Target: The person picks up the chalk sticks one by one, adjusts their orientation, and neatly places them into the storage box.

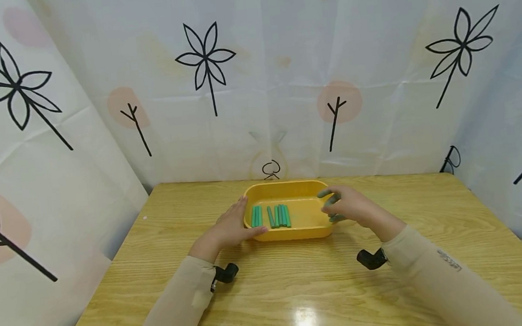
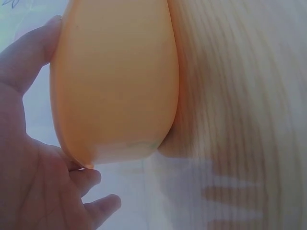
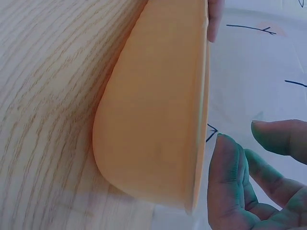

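A yellow plastic tray [image 1: 309,232] stands on the table, and several slim green sticks [image 1: 282,216] lie side by side in its left half. My left hand [image 1: 229,228] holds the tray's left end, thumb along the front rim and fingers round the end. From the left wrist, that thumb [image 2: 45,40] shows against the rim, with the other fingertips near the tray's rounded corner. My right hand [image 1: 349,208] is over the right end of the tray, its fingers loosely bent with nothing between them. In the right wrist view its fingertips [image 3: 228,148] look green-stained, beside the rim.
The wood-grain table [image 1: 272,282] reaches back to a white cloth backdrop [image 1: 262,79] with black flower and twig drawings. More of this cloth hangs at the left and right. Black wrist camera mounts [image 1: 226,273] stick out inward from both sleeves.
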Action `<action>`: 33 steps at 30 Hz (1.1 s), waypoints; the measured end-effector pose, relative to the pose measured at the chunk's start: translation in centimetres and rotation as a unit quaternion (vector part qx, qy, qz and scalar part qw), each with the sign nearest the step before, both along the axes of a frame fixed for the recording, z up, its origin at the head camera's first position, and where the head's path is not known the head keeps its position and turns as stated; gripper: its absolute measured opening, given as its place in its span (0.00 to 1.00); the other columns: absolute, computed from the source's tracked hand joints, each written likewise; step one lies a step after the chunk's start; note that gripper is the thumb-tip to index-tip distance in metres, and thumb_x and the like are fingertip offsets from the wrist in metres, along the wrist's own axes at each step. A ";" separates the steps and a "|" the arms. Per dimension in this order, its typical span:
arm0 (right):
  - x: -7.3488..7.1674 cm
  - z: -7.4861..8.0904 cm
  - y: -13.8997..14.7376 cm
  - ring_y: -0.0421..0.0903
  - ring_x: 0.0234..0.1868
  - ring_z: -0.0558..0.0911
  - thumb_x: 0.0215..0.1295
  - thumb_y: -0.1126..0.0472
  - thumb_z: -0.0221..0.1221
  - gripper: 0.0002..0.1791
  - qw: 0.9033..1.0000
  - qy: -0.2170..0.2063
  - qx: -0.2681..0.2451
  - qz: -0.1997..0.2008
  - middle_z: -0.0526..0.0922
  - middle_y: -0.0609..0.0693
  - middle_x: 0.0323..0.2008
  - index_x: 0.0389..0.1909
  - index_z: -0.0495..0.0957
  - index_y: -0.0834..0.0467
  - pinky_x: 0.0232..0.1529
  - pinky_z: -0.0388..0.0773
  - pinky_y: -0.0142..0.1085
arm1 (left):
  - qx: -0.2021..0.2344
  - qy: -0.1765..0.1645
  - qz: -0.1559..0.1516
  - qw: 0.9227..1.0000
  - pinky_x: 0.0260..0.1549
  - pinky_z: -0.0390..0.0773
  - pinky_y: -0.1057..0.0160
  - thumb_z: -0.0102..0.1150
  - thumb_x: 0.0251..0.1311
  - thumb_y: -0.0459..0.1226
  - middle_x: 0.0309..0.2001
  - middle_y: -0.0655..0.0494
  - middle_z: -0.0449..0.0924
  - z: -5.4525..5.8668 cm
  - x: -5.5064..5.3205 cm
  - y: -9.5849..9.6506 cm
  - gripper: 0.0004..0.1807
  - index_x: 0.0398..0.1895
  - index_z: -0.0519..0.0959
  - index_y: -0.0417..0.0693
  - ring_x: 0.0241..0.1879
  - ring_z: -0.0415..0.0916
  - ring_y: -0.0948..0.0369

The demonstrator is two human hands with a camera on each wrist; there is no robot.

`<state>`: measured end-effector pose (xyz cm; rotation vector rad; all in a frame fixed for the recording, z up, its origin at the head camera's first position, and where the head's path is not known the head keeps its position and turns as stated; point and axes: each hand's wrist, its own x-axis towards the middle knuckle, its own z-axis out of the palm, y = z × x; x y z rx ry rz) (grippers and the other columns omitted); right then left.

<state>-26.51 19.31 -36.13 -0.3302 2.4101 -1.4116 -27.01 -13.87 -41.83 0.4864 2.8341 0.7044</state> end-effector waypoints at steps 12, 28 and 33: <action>1.4 0.9 2.4 0.59 0.44 0.80 0.74 0.62 0.56 0.28 1.000 0.003 0.002 -0.007 0.71 0.66 0.51 0.69 0.62 0.71 0.47 0.82 0.47 | -0.011 0.011 -0.002 1.000 0.72 0.45 0.39 0.55 0.57 0.71 0.80 0.44 0.38 -0.1 0.4 -0.1 0.64 0.81 0.39 0.42 0.78 0.39 0.43; 3.4 1.2 6.1 0.61 0.54 0.78 0.75 0.60 0.56 0.27 0.998 0.046 0.044 0.006 0.71 0.69 0.57 0.67 0.65 0.70 0.53 0.79 0.52 | -0.016 0.065 -0.021 0.998 0.71 0.50 0.39 0.47 0.63 0.70 0.79 0.42 0.46 0.0 0.4 -0.8 0.56 0.81 0.45 0.43 0.77 0.46 0.43; 4.0 1.3 7.1 0.63 0.54 0.78 0.75 0.59 0.56 0.26 0.995 0.064 0.078 0.013 0.72 0.68 0.58 0.67 0.67 0.69 0.52 0.79 0.52 | -0.016 0.091 -0.013 0.996 0.70 0.53 0.38 0.48 0.66 0.67 0.78 0.42 0.50 0.6 1.1 -2.0 0.52 0.80 0.49 0.43 0.75 0.51 0.42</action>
